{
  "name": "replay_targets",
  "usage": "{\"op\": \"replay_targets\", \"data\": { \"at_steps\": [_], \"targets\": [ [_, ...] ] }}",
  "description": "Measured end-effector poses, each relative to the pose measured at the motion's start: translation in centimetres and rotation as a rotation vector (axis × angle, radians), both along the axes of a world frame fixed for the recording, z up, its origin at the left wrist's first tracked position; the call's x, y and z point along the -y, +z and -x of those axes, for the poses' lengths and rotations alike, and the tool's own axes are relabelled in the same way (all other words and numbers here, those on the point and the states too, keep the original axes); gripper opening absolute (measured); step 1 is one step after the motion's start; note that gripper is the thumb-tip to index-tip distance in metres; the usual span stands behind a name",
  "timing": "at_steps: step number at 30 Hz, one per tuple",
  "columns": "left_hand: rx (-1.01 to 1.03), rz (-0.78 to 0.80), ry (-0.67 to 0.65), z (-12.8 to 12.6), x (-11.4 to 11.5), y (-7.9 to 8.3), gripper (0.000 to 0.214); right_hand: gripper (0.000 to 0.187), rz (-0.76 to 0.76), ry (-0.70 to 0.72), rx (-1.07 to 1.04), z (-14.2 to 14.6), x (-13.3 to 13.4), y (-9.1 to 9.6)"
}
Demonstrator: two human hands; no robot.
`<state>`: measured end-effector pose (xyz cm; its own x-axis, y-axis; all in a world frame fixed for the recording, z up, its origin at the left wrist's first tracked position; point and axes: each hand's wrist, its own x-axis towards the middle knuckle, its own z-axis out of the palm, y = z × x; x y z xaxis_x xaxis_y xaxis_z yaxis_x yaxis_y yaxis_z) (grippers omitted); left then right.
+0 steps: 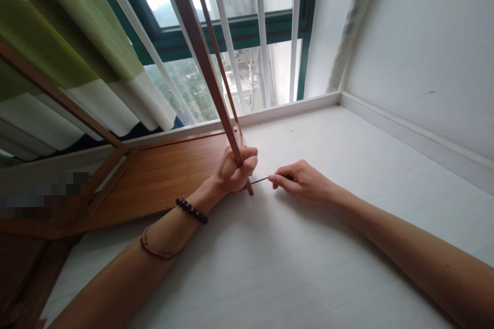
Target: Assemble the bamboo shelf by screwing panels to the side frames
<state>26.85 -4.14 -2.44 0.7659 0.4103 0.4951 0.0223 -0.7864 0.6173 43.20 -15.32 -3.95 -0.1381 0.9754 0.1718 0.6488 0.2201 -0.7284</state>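
My left hand (236, 168) is wrapped round the lower end of a slim brown wooden post (208, 74), which leans up toward the window. The post's foot reaches the white floor just below my fist. My right hand (299, 181) pinches a thin dark metal rod, which looks like a hex key (260, 180). Its far tip meets the side of the post near the foot; the tip itself and any screw there are too small to make out. A brown wooden panel (173, 172) of the same frame lies low beside my left hand.
A second wooden post (69, 92) rises at the left. Behind the frame are white bars (261, 36), a green-framed window (309, 31) and a green and white curtain (77, 51). A white wall (424, 51) with a skirting board (417, 136) borders the right side.
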Motion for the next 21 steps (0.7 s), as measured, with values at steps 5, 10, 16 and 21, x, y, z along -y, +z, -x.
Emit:
{"op": "replay_targets", "data": {
  "at_steps": [5, 10, 16, 21],
  "targets": [
    [-0.01, -0.004, 0.01, 0.1, 0.1, 0.0, 0.031, 0.044, 0.405, -0.101, -0.253, 1.2, 0.5, 0.9],
    [-0.006, 0.011, 0.016, 0.0, 0.2, 0.0, 0.031, 0.029, 0.138, -0.129, -0.203, 1.2, 0.4, -0.2],
    [-0.007, 0.007, 0.013, 0.1, 0.1, 0.0, 0.031, 0.026, 0.001, 0.129, -0.188, -0.5, 0.1, -0.5],
    [-0.009, 0.007, 0.008, 0.1, 0.0, -0.1, 0.031, 0.026, -0.139, 0.237, 0.022, -1.7, 0.0, -0.3]
  ]
}}
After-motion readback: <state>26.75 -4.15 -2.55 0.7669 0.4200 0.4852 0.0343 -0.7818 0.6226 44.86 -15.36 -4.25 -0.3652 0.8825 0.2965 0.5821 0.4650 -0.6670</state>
